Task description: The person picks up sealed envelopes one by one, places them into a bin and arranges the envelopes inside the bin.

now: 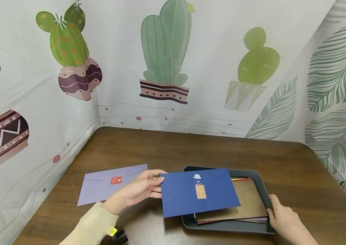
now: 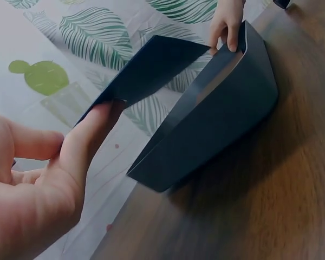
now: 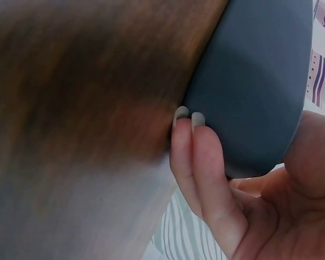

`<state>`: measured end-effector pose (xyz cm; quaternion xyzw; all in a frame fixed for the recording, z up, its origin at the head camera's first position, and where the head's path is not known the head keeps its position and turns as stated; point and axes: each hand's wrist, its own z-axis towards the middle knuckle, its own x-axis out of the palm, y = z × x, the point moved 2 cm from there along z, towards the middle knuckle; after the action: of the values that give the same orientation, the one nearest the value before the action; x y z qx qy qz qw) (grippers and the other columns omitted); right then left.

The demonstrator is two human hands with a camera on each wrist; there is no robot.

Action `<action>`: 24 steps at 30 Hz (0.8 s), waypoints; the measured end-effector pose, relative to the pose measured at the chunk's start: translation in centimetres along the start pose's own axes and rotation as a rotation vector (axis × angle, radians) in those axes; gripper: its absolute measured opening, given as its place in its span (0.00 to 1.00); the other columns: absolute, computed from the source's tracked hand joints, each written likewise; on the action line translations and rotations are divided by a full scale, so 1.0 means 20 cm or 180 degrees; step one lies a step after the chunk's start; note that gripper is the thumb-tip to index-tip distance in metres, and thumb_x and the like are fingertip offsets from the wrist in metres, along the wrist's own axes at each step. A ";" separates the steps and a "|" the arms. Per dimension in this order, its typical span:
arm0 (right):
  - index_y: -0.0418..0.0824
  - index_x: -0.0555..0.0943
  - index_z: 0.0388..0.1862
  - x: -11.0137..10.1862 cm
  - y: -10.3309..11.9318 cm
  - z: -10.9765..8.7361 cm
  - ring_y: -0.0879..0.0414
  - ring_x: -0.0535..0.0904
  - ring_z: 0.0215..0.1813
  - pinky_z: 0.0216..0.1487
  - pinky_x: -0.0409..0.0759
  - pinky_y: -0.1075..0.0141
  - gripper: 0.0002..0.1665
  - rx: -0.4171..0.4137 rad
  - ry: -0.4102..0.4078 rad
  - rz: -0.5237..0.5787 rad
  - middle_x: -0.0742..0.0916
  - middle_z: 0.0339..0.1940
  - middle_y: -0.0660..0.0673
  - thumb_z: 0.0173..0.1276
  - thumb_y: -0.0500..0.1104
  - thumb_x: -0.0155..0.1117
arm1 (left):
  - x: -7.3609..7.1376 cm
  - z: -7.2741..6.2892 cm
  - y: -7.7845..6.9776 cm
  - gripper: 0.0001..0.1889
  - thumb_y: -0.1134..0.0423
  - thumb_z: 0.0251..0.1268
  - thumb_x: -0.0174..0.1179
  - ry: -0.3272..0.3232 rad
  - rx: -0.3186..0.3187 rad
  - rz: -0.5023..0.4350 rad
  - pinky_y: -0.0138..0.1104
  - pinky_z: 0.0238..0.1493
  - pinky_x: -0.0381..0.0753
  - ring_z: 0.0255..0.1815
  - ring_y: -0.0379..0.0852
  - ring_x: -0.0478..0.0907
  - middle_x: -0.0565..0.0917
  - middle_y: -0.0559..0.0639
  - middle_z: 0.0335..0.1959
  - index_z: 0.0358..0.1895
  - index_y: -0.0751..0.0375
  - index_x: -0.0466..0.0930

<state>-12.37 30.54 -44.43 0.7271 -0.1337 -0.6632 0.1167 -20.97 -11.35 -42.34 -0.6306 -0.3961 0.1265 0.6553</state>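
My left hand (image 1: 143, 187) pinches the left edge of a dark blue envelope (image 1: 180, 194), thumb on top and fingers beneath. The envelope bears a white hat mark and a small patterned sticker, and it overlaps the left part of a dark grey tray (image 1: 218, 229). In the left wrist view the envelope (image 2: 151, 67) is raised above the tray rim. My right hand (image 1: 286, 217) grips the tray's right end, thumb at the rim and fingers against the outer wall (image 3: 249, 92). Inside the tray lies a stack of envelopes with a brown envelope (image 1: 249, 199) on top.
A lavender envelope (image 1: 94, 190) with a red heart sticker lies on the brown wooden table (image 1: 130, 146), left of the tray. A cactus-print cloth (image 1: 114, 68) hangs behind the table and along its sides. A small black object (image 1: 120, 237) is beside the left sleeve.
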 end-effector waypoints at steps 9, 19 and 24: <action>0.32 0.62 0.56 0.00 0.00 0.00 0.50 0.79 0.25 0.24 0.71 0.55 0.21 0.0004 -0.0006 -0.0011 0.84 0.24 0.41 0.67 0.34 0.55 | 0.09 0.10 0.03 0.18 0.68 0.75 0.47 0.0221 -0.0134 0.0051 0.38 0.48 0.84 0.47 0.47 0.85 0.85 0.52 0.46 0.62 0.75 0.63; 0.32 0.63 0.55 0.00 0.00 -0.01 0.49 0.80 0.25 0.24 0.71 0.55 0.21 -0.0046 -0.0073 -0.0040 0.84 0.23 0.41 0.66 0.34 0.56 | 0.21 0.23 0.06 0.16 0.71 0.67 0.58 -0.1051 -0.0006 0.1207 0.36 0.38 0.86 0.27 0.41 0.80 0.81 0.51 0.28 0.56 0.72 0.71; 0.34 0.63 0.54 0.01 0.00 -0.01 0.48 0.80 0.25 0.24 0.72 0.54 0.20 -0.0077 -0.0149 -0.0019 0.84 0.24 0.40 0.66 0.34 0.57 | 0.29 0.28 0.06 0.11 0.69 0.64 0.61 -0.1453 0.0287 0.2326 0.35 0.28 0.84 0.20 0.42 0.84 0.85 0.52 0.21 0.48 0.65 0.76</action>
<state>-12.11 30.54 -44.54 0.7103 -0.1262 -0.6819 0.1203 -20.58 -3.22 -42.05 -0.6560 -0.2757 0.5036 0.4900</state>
